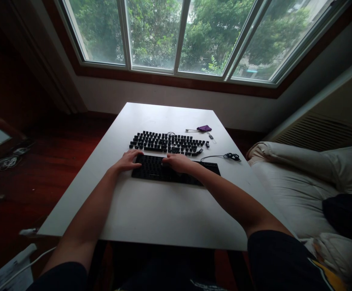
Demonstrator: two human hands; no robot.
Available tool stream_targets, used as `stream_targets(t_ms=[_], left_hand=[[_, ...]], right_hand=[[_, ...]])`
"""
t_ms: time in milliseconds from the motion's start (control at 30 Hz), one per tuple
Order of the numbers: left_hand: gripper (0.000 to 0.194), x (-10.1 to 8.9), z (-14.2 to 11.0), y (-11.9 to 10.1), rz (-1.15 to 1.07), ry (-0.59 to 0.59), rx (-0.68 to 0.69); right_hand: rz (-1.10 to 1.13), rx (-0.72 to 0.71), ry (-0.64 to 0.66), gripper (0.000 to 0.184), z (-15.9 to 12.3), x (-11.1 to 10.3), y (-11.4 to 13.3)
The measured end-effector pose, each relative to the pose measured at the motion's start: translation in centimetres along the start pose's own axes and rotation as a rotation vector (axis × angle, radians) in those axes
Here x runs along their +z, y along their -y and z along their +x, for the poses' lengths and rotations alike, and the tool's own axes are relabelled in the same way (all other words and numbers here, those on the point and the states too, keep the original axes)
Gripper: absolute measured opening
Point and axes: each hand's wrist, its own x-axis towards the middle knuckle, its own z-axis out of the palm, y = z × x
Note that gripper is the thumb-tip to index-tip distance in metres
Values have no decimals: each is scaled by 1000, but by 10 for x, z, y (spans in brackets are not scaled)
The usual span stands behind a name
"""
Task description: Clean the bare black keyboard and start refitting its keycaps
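Note:
A black keyboard base (154, 169) lies on the white table (151, 210) in front of me. My left hand (128, 160) rests at its left end, fingers curled over the corner. My right hand (178, 162) lies on top of the base near its middle, fingers bent down onto it. Just beyond the base, several loose black keycaps (166, 142) are laid out in rows. I cannot make out whether either hand holds a keycap.
A purple cloth (204, 128) and a small tool lie at the table's far right. A coiled black cable (231, 156) sits right of the keyboard. A white sofa (300, 186) stands close on the right. Windows fill the far wall; cables lie on the wooden floor at left.

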Motion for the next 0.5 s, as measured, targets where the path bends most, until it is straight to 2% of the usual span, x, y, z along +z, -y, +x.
stream_targets(t_ms=[200,500], left_hand=[[58,-1,-1,0,-10,-6,-1],[52,1,2,-2,-11,-36,-15]], right_hand=[[-46,18,19,33,-25,7,-19],[-10,74,67,33,-72,15,-76]])
